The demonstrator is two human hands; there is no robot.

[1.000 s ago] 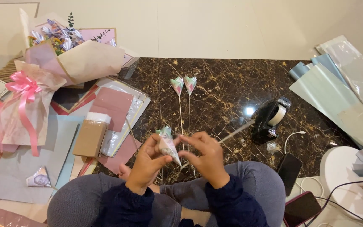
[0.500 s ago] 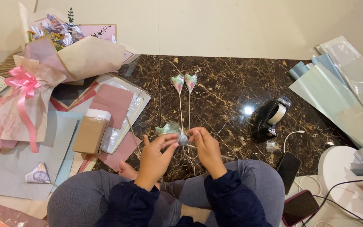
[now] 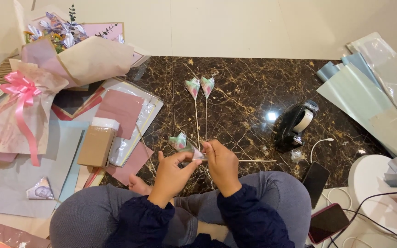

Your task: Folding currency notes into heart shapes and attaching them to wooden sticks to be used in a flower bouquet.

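Note:
My left hand (image 3: pixel 170 173) and my right hand (image 3: pixel 221 166) meet over my lap, both pinching a small folded paper cone (image 3: pixel 183 144) in green and pink. A thin wooden stick (image 3: pixel 253 160) runs to the right from under my right hand. Two finished paper cones on sticks (image 3: pixel 200 87) lie side by side on the dark marble slab (image 3: pixel 253 92) just beyond my hands.
A wrapped bouquet (image 3: pixel 47 69) with a pink ribbon lies at the left among sheets of paper and a brown box (image 3: pixel 96 146). A black tape dispenser (image 3: pixel 295 124), two phones (image 3: pixel 320 197) and cables sit at the right, with pale wrapping sheets (image 3: pixel 368 96) and a white round stand (image 3: pixel 377 193).
My hands have shifted slightly and turned the folded paper cone between the fingers; it now points to the left, and the stick shows to the right of my hand.

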